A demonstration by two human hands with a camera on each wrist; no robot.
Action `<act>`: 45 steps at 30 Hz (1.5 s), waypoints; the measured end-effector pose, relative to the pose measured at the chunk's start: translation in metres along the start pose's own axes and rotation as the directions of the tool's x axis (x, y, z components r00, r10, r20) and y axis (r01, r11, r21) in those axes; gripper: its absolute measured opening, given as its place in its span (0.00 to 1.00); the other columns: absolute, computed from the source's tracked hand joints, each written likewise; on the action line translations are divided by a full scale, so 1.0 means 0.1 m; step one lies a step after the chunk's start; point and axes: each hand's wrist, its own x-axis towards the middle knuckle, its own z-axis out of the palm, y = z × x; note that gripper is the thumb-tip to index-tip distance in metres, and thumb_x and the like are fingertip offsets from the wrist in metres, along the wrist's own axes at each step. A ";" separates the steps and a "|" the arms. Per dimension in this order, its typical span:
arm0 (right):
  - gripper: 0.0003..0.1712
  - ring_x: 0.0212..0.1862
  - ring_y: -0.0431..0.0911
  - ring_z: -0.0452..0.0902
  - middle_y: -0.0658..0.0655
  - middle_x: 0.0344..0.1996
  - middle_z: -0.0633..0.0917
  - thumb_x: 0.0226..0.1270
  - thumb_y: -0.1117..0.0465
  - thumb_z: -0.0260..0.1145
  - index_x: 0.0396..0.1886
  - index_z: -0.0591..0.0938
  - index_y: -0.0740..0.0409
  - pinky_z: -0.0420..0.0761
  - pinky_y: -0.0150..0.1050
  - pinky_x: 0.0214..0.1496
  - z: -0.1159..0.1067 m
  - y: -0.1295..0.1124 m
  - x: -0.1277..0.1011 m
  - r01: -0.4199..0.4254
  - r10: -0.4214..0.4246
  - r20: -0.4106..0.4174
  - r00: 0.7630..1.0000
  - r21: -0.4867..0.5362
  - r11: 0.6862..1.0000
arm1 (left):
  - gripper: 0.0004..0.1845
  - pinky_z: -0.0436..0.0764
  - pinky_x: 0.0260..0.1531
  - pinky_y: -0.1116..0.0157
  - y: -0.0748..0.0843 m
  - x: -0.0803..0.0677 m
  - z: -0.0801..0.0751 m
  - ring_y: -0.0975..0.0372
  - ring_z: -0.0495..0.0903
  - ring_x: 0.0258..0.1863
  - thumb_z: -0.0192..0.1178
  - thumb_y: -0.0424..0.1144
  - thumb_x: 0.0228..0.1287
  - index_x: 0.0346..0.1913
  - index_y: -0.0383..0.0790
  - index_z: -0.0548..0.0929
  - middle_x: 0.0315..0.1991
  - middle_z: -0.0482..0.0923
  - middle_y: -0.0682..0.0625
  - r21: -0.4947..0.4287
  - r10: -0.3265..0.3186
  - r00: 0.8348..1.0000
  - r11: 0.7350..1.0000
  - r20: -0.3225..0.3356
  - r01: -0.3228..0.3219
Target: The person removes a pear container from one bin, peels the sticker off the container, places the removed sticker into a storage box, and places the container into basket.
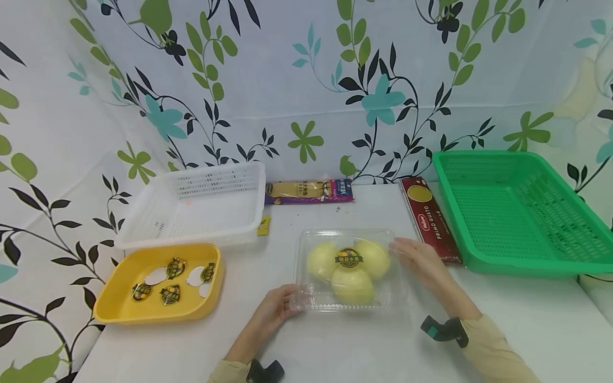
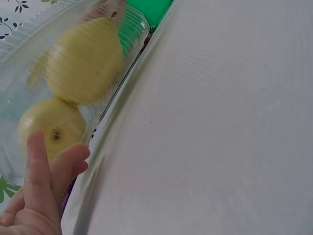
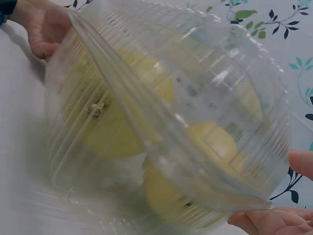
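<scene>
clear plastic: clamshell box near table's front edge, three yellow pears inside
left hand: fingers curled on box's front-left corner
right hand: holding right edge, near pasta box
handling: thin, slick, crushable shell — weight shifts; grip at stiff rims — not the lid

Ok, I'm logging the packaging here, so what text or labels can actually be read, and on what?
"PRIMO GUSTO": white letters along the red pasta box, beside the green basket.
Small oval logo on that box: too small to read.
Round sticker on the clear clamshell of yellow fruit: print unreadable.
Stickers in the yellow tray: unreadable.
Yellow and purple packet by the wall: print blurred.
</scene>
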 end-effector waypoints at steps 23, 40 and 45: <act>0.39 0.62 0.52 0.57 0.62 0.61 0.65 0.60 0.44 0.59 0.62 0.64 0.66 0.63 0.44 0.58 0.13 0.09 0.11 -0.039 -0.001 -0.185 0.983 -0.211 0.977 | 0.24 0.75 0.41 0.64 0.02 -0.04 -0.06 0.59 0.77 0.37 0.58 0.36 0.58 0.54 0.23 0.69 0.40 0.77 0.44 0.087 0.071 0.996 0.994 -0.060 -0.066; 0.38 0.59 0.54 0.62 0.65 0.58 0.68 0.63 0.43 0.54 0.61 0.65 0.68 0.64 0.46 0.57 0.12 0.18 0.01 0.026 -0.095 -0.218 0.971 -0.300 0.954 | 0.13 0.76 0.21 0.66 -0.05 -0.04 0.05 0.61 0.75 0.26 0.51 0.37 0.61 0.44 0.30 0.71 0.30 0.73 0.47 0.153 0.102 0.993 0.984 -0.061 -0.092; 0.37 0.60 0.55 0.61 0.65 0.58 0.68 0.64 0.43 0.54 0.60 0.65 0.69 0.64 0.46 0.57 0.13 0.15 0.02 0.078 -0.154 -0.220 0.963 -0.322 0.944 | 0.12 0.74 0.14 0.68 -0.06 -0.04 0.13 0.60 0.74 0.17 0.46 0.40 0.66 0.33 0.33 0.70 0.21 0.69 0.48 0.308 0.211 0.972 0.936 -0.103 -0.170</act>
